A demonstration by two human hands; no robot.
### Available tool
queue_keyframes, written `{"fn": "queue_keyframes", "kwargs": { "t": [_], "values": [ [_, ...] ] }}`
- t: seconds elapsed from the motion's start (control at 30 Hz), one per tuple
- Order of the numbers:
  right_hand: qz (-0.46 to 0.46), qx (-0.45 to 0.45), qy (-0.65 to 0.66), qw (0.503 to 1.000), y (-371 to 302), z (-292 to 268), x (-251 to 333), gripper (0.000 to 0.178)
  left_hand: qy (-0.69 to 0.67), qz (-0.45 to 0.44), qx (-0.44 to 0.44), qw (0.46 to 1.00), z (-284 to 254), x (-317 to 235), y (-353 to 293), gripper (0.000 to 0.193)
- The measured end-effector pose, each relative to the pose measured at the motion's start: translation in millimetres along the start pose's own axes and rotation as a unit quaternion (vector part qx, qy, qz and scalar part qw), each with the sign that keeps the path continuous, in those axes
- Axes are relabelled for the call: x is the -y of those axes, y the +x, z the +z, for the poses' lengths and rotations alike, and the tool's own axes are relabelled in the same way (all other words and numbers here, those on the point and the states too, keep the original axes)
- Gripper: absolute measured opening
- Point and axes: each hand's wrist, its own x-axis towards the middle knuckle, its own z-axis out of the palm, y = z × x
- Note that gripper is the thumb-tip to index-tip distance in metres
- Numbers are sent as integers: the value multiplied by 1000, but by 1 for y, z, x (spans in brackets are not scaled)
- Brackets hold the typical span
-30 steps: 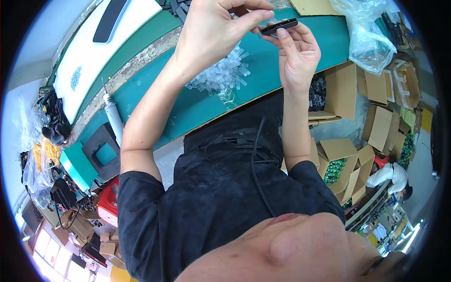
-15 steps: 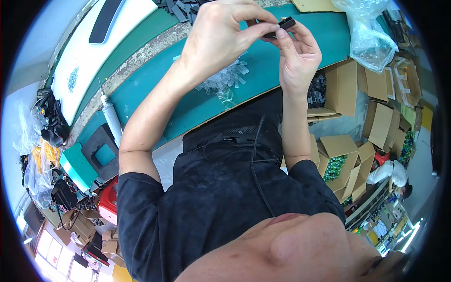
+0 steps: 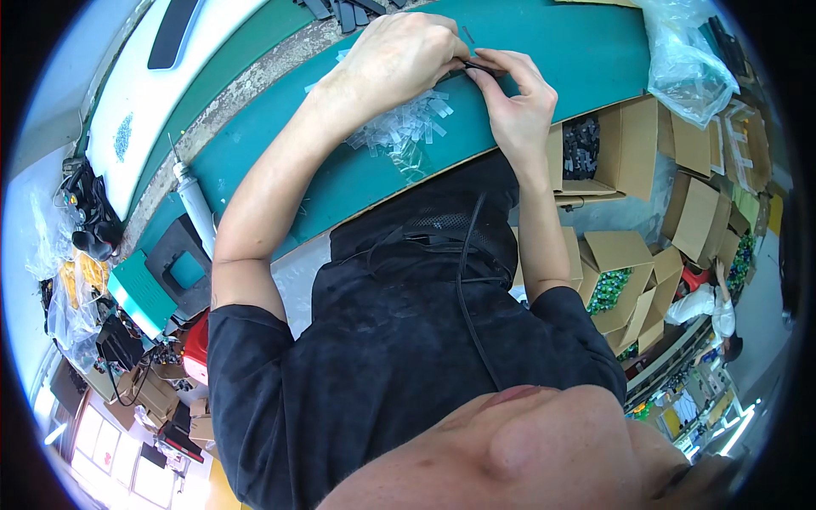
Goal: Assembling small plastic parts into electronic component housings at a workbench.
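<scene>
A small black rectangular part (image 3: 478, 65) is held above the green bench between both hands. My left hand (image 3: 408, 55) reaches over from the left with its fingers closed at the part's left end; knuckles hide most of that grip. My right hand (image 3: 523, 98) pinches the other end between thumb and fingers. Beneath my left wrist lies a loose pile of clear plastic strips (image 3: 404, 123). A thin dark sliver (image 3: 468, 34) lies on the bench just beyond my fingers. Several flat black pieces (image 3: 348, 13) are heaped at the far edge, past my left hand.
To the left are a grey pen-like tool (image 3: 195, 208) with a thin tip, a black frame (image 3: 178, 263) and a green box (image 3: 140, 293). Clear bags (image 3: 693, 68) hang at the far right. Open cartons (image 3: 633, 157) stand right of the bench; a person in white (image 3: 701, 310) is beyond.
Both hands have come down and a little left, closer together. The black part has turned and shows less of itself. The view has shifted slightly, and the person at right has moved an arm.
</scene>
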Motion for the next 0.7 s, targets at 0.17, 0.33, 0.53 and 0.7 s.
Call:
{"fn": "queue_keyframes", "kwargs": {
  "t": [0.17,0.33,0.53,0.7],
  "values": [
    [6,-2,12,1000,-4,1,-8,24,18,5,20,1000,4,0,1,18],
    [2,13,2,1000,-2,0,-5,24,51,10,31,998,5,-3,0,18],
    [116,-24,140,983,-7,-19,-3,18,-5,-17,7,1000,-23,-3,10,17],
    [147,-110,72,980,-24,-113,-3,18,54,-45,79,994,-13,-6,-4,13]
  ]
}}
